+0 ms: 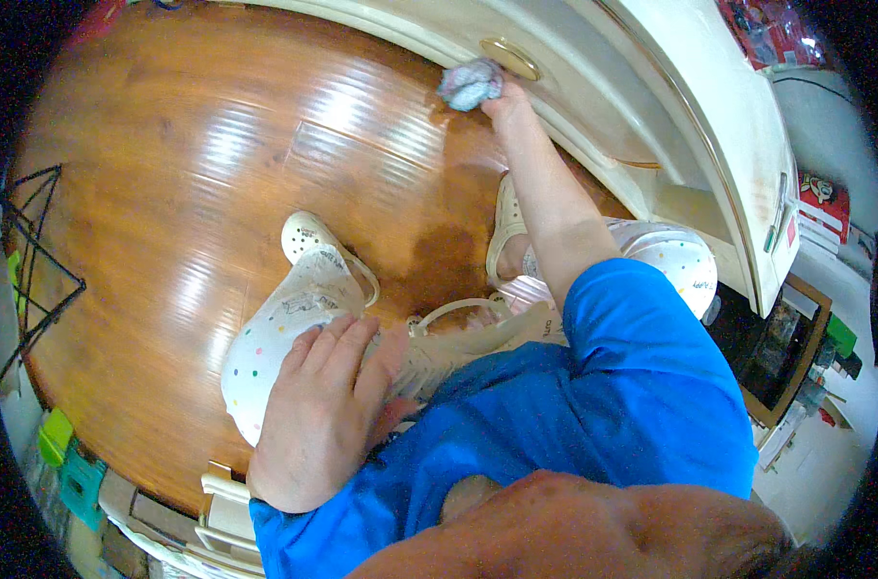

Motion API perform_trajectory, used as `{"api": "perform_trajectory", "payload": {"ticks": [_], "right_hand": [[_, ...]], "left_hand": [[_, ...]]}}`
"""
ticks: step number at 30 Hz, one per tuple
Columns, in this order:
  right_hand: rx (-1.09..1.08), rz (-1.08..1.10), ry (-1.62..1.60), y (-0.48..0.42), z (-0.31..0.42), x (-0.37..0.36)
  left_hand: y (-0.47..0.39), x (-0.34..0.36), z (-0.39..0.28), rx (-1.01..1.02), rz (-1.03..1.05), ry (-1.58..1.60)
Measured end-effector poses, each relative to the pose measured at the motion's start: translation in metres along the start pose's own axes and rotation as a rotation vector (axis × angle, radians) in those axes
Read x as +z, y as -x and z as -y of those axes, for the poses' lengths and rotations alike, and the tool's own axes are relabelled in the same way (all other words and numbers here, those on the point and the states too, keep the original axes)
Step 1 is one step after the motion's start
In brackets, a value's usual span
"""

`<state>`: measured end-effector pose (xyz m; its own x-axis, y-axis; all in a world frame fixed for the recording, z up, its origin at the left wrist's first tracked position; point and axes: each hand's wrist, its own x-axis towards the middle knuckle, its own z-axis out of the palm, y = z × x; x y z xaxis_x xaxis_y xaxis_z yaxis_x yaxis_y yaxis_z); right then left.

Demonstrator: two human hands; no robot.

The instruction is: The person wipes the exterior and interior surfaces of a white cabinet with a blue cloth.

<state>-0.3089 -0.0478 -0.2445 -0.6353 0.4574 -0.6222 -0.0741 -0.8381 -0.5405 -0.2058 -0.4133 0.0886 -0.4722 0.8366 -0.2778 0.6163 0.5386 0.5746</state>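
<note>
My right hand (507,99) reaches down to the foot of a cream cabinet and grips a crumpled grey-blue cloth (472,84). The cloth is low beside the cabinet's base, close to the wood-look floor (192,159); whether it touches floor or base I cannot tell. Just above my fingers, an oval gold-coloured fitting (510,59) is set in the cabinet front (598,87). My left hand (330,398) rests palm down near my left knee, on white trousers (254,369) with coloured dots. It holds nothing.
Cream clogs (310,235) are on my feet, with a low strapped thing (468,311) between my legs. A black wire frame (44,242) stands at left. Lower left are green (55,434) and teal (82,483) items. A brown-framed dark object (786,347) lies at right.
</note>
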Motion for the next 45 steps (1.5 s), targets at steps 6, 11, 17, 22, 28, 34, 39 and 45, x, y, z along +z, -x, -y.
{"api": "perform_trajectory", "payload": {"ticks": [6, 11, 17, 22, 28, 34, 39, 45], "right_hand": [[-0.081, -0.118, 0.0, 0.014, 0.043, -0.067], [-0.22, -0.346, 0.015, 0.033, 0.083, -0.137], [-0.327, -0.58, 0.039, 0.053, 0.108, -0.202], [-0.339, -0.477, 0.012, 0.026, 0.095, -0.179], [-0.176, -0.221, -0.007, -0.008, 0.061, -0.103], [0.014, -0.022, 0.007, -0.017, 0.016, -0.035], [0.147, 0.129, -0.021, -0.037, -0.031, 0.03], [0.298, 0.231, -0.157, -0.072, -0.093, 0.1]], "left_hand": [[0.003, 0.007, -0.001, 0.033, -0.005, 0.005], [0.004, 0.007, -0.005, 0.065, 0.013, -0.01], [-0.001, 0.009, -0.005, 0.033, 0.019, -0.04], [-0.002, 0.005, 0.0, 0.06, 0.044, -0.045], [-0.001, 0.006, 0.01, 0.008, 0.076, -0.013], [-0.006, 0.002, 0.016, -0.008, 0.06, 0.0], [-0.014, -0.005, 0.025, -0.02, 0.103, 0.019], [-0.022, -0.009, 0.032, 0.025, 0.158, -0.005]]}}
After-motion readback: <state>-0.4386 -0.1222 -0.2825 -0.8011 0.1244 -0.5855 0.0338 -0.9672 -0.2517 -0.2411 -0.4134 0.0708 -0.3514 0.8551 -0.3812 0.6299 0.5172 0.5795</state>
